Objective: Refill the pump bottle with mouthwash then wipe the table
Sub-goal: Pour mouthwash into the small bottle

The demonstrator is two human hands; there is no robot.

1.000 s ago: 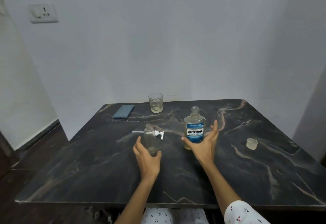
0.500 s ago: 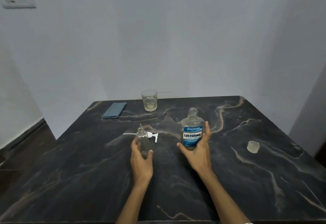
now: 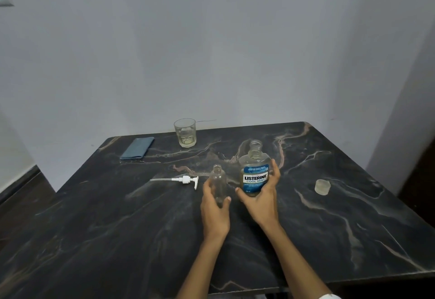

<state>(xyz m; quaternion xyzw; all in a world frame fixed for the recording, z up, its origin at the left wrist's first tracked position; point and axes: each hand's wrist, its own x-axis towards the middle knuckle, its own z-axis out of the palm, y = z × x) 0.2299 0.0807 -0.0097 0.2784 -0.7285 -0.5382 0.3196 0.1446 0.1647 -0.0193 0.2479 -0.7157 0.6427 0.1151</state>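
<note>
Dark marble counter is being viewed from the head camera, pale veins running across it. Small clear pump bottle is being held upright near counter centre, neck uncapped; left hand is being wrapped around its lower body, thumb and fingers curled on the plastic. Mouthwash bottle is being gripped just beside it at 3 o'clock by the right hand, thumb on the near left side, fingers curled around the right side; cap off, blue label facing the camera, yellowish liquid showing at the bottom. Whether its base is being rested on the counter cannot be told. The two bottles are being kept close, a narrow gap showing between them.

White pump head with its dip tube is being left lying flat at 9 o'clock of the pump bottle, nozzle toward the bottle, apart from it. Clear cap is being left at 3 o'clock of the mouthwash bottle, well apart. Drinking glass with a little pale liquid is being left at 12 o'clock near the far edge. Folded blue cloth is being left at 10 o'clock, far-left corner.
</note>
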